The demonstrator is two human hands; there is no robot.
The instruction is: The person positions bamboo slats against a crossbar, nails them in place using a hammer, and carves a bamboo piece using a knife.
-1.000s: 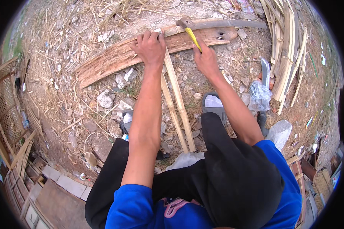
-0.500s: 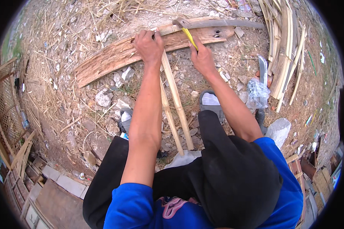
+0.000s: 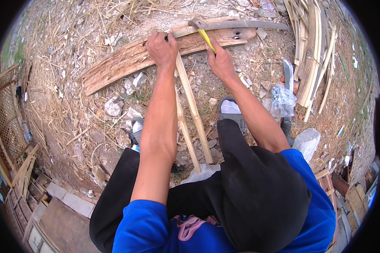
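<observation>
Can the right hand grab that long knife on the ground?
Probably yes: the right hand looks near enough to the long knife, with just straw-strewn ground between. But its grip is around the yellow-handled hammer, and clear plastic wraps the knife's lower part.

The hammer (image 3: 206, 39) has a yellow handle and a dark metal head; it is slanted, with the head at the grey strip (image 3: 249, 25), though contact I cannot tell. This strip lies along the rough brown plank (image 3: 118, 67), passing its right end, and two pale slats (image 3: 194, 110) stretch, slightly apart, from there toward the person.
</observation>
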